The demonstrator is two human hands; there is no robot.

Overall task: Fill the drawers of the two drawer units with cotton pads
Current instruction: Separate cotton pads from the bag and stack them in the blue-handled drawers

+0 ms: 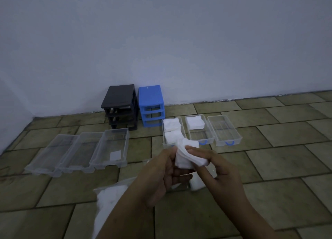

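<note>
Both hands, left (159, 172) and right (213, 170), pinch a stack of cotton pads (188, 156) above the floor. Judged step: squaring the stack. Next: lower into half-filled middle drawer (203, 138).

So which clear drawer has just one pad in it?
Find the black unit standing against the wall. Three clear drawers lie side by side on the floor in front of it, to the left. It is the right-hand drawer, nearest the unit: one white pad lies flat in it, while its two neighbours look empty.
</note>
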